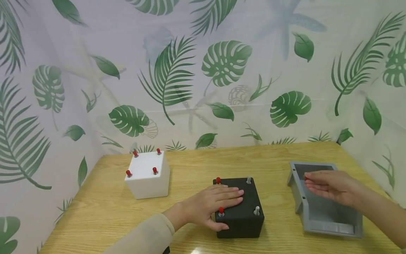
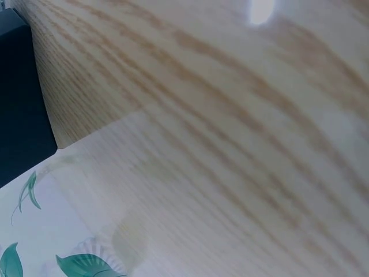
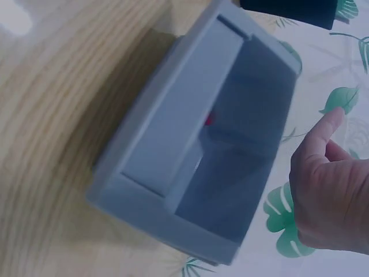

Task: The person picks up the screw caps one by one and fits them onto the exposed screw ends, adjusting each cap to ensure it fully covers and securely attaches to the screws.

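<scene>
My left hand (image 1: 210,204) rests on top of a black block (image 1: 239,225), fingers laid flat across it and thumb down at its front edge. Metal posts stand at the block's corners. The two on the left wear red caps (image 1: 221,210), while the right pair shows bare threaded metal (image 1: 257,210). Over a grey bin (image 1: 331,228) is my right hand (image 1: 333,185), pinching a small red cap (image 1: 306,177) at its fingertips. Inside the bin, the right wrist view shows a bit of red (image 3: 208,120). The left wrist view shows only the block's side (image 2: 23,104).
At the back left stands a white block (image 1: 149,176) with a red cap on each corner post. All of it sits on a wood-grain table (image 1: 190,165). Leaf-patterned cloth (image 1: 196,88) hangs behind and along both sides.
</scene>
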